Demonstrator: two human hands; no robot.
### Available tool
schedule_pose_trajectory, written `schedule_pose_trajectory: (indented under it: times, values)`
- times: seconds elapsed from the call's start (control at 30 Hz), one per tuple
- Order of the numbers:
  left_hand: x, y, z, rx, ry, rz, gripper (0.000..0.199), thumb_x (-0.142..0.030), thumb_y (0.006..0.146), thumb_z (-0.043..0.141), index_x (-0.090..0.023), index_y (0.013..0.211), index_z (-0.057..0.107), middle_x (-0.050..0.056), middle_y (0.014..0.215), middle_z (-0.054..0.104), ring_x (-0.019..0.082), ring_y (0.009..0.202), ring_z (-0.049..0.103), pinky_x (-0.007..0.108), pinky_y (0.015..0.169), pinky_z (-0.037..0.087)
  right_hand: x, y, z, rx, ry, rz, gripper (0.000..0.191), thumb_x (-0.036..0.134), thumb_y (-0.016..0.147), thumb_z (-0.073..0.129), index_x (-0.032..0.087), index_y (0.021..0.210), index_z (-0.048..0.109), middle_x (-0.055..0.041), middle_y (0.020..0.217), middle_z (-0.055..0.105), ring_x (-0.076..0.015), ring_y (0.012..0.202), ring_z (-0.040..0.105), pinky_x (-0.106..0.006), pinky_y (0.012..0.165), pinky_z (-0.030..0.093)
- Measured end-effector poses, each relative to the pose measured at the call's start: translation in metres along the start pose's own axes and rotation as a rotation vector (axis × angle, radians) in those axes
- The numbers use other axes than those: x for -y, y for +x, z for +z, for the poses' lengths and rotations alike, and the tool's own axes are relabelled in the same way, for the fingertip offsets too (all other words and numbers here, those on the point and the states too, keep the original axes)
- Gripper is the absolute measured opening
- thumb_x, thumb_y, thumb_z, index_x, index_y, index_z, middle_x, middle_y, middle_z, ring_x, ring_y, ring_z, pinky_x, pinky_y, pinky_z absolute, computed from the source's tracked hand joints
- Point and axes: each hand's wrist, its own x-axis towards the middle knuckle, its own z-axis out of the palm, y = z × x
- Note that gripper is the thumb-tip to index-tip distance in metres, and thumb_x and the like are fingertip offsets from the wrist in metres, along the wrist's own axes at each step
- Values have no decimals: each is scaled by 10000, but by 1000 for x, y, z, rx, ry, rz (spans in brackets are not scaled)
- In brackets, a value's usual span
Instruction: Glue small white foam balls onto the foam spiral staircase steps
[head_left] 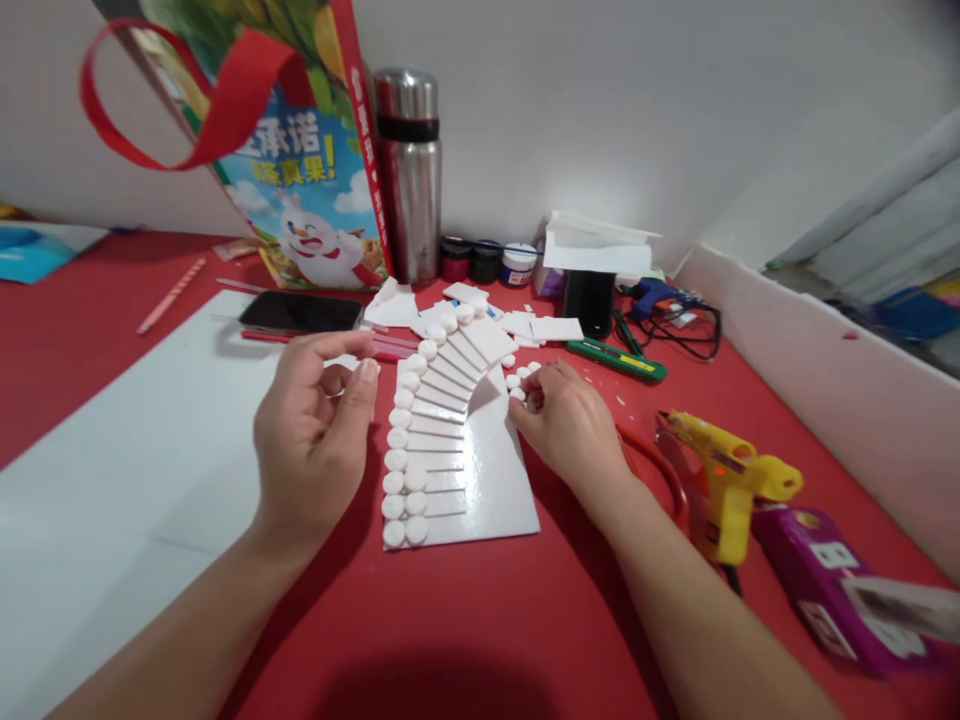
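A curved white foam board structure [491, 470] stands in the middle, with thin strips fanned along its arc. Small round white discs [397, 439] line its outer left edge, and a short second row sits beside them at the near end. Left of the arc, my left hand [319, 430] is raised with thumb and forefinger nearly together; whatever is between them is too small to make out. On the right side, my right hand [574, 420] has its fingertips closed at a small group of loose white discs [514, 381], apparently pinching one.
At right lie a yellow hot glue gun [712, 460], a red tape roll [664, 470] and a purple box [832, 580]. Behind are a green cutter [619, 359], foam scraps [555, 328], a phone [300, 312], paint jars [486, 262], a steel flask [416, 200] and a gift bag [315, 215].
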Motion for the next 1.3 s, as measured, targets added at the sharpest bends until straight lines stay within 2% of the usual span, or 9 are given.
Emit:
schedule_pose_trajectory:
  times: [0.13, 0.3, 0.37, 0.43, 0.53, 0.67, 0.77, 1.03, 1.3]
  values:
    - [-2, 1, 0, -12, 4, -79, 205, -330, 943, 641, -251, 1130, 669, 37, 1076, 671, 127, 676, 527, 292, 598, 452, 0, 0, 0, 1, 41, -9, 48, 182, 847, 597, 161, 846, 641, -76, 877, 628, -192, 721, 528, -306, 656, 361]
    - [-5, -1, 1, 8, 17, -64, 226, -333, 941, 641, -242, 1145, 672, 14, 867, 647, 125, 620, 498, 294, 575, 422, -3, -2, -7, 12, 99, -21, 63, 201, 844, 610, 168, 839, 664, -74, 867, 635, -194, 720, 549, -307, 662, 375]
    - [-6, -2, 1, 0, 38, -64, 220, -336, 939, 646, -241, 1135, 677, 3, 836, 635, 118, 611, 489, 292, 575, 417, -10, -3, -14, -30, 158, -22, 103, 234, 858, 617, 169, 886, 692, -76, 890, 657, -193, 721, 568, -310, 676, 397]
    - [-7, -2, 1, -8, 56, -70, 212, -335, 941, 646, -236, 1125, 681, 6, 867, 643, 116, 629, 496, 292, 583, 419, -19, -3, -22, -123, 187, -12, 129, 229, 866, 611, 174, 923, 712, -74, 902, 681, -190, 717, 578, -315, 700, 414]
    - [-9, -2, 3, -2, 45, -75, 219, -314, 946, 648, -207, 1135, 682, 26, 949, 662, 113, 668, 514, 293, 608, 431, -30, -2, -32, -202, 164, 16, 126, 173, 837, 610, 183, 887, 725, -61, 872, 700, -184, 700, 579, -318, 712, 416]
    - [-12, -3, 4, 6, 43, -63, 232, -285, 942, 656, -153, 1131, 680, 60, 1066, 668, 95, 683, 542, 279, 610, 442, -30, -3, -40, -72, 171, 37, 111, 144, 792, 635, 191, 817, 732, -33, 786, 688, -171, 651, 563, -305, 670, 403]
    - [-14, -3, 4, 8, 85, -19, 217, -278, 942, 652, -156, 1120, 685, 56, 1102, 673, 88, 688, 560, 263, 611, 455, -28, -5, -46, 23, 154, 50, 111, 129, 770, 638, 192, 782, 729, -20, 732, 669, -168, 632, 556, -296, 639, 390]
    - [-14, -5, 3, 12, 161, 57, 176, -274, 945, 651, -202, 1102, 686, 35, 1088, 679, 94, 684, 535, 257, 610, 452, -24, -10, -48, 182, 130, 39, 175, 123, 789, 650, 211, 902, 751, -34, 860, 716, -175, 704, 596, -287, 638, 403]
    - [-10, -6, 4, 35, 151, 104, 196, -248, 939, 658, -201, 1127, 688, 41, 1112, 672, 104, 715, 546, 262, 627, 457, -23, -8, -38, 252, 39, -9, 219, 60, 789, 624, 202, 920, 727, -48, 907, 698, -182, 769, 603, -289, 653, 381]
